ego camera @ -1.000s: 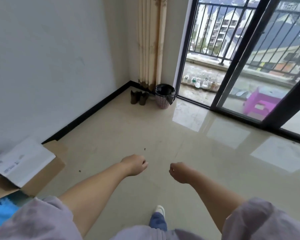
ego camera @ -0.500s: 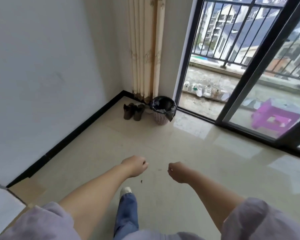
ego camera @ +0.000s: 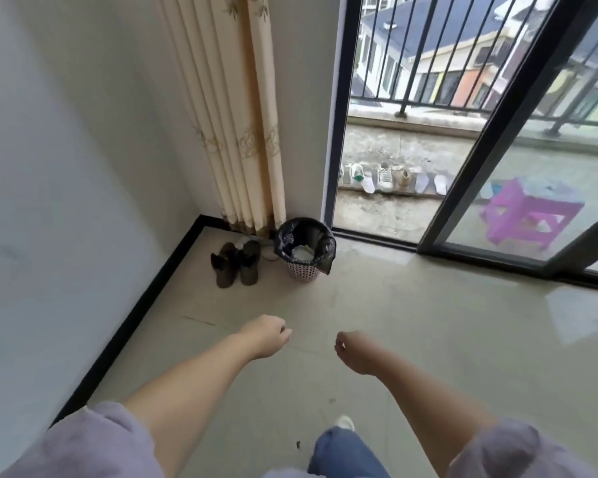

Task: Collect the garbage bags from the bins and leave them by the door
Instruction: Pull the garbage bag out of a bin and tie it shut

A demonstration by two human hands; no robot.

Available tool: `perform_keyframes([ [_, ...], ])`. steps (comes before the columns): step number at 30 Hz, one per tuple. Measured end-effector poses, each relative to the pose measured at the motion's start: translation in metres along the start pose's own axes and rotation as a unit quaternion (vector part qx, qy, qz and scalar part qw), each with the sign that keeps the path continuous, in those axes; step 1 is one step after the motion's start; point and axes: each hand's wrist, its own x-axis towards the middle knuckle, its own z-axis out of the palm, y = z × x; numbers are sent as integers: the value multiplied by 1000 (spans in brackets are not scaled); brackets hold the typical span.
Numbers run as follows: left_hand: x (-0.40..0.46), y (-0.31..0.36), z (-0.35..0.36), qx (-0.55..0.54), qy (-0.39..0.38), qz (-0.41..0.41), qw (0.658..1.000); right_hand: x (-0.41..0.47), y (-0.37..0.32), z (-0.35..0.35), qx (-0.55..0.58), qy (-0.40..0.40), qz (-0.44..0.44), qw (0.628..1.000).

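A small pink lattice bin point(ego camera: 304, 271) stands on the floor in the room's corner, beside the curtain and the open sliding door. A black garbage bag point(ego camera: 320, 238) lines it, folded over the rim, with pale rubbish inside. My left hand point(ego camera: 268, 334) and my right hand point(ego camera: 351, 351) are held out in front of me, well short of the bin. Both are curled into loose fists with nothing in them.
A pair of dark shoes point(ego camera: 237, 263) lies left of the bin by the black skirting. A cream curtain point(ego camera: 235, 108) hangs in the corner. The sliding glass door point(ego camera: 491, 129) opens onto a balcony with shoes point(ego camera: 384, 177) in a row and a purple stool point(ego camera: 529, 215).
I have walked toward the corner, so the bin and shoes appear nearer and larger. The cardboard box at the left has left the view. Both hands stay closed in front.
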Motion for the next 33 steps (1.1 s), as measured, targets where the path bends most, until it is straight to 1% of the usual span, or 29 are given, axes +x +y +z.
perform_keyframes([
  [3,56,8,-25,7,-13,18,1000,51,14,-27,9,-6,12,1000],
  [5,100,11,-42,-1,-9,23,1000,92,28,-47,9,6,10,1000],
  [9,188,12,-66,-44,-6,3,999,173,57,-89,1,-1,6,1000],
  [13,268,2,-70,-92,-20,-22,995,249,81,-110,2,-25,21,999],
  [17,363,-25,-45,-157,-32,-50,986,344,98,-96,41,-36,41,998],
  [20,451,-52,-13,-220,-29,-79,972,433,114,-62,115,-7,65,991],
  [22,510,-71,12,-264,-10,-103,959,491,124,-30,169,7,76,983],
  [25,588,-100,55,-335,31,-158,928,568,138,24,253,5,95,963],
  [27,634,-120,80,-395,75,-204,893,614,151,57,311,10,113,944],
  [28,656,-130,91,-439,106,-228,863,636,158,69,348,14,124,929],
  [30,697,-151,106,-544,145,-261,784,675,175,84,430,18,148,891],
  [32,737,-171,118,-632,144,-259,716,703,194,93,505,-3,154,850],
  [33,753,-176,121,-672,134,-239,688,715,204,97,536,-24,143,832],
])
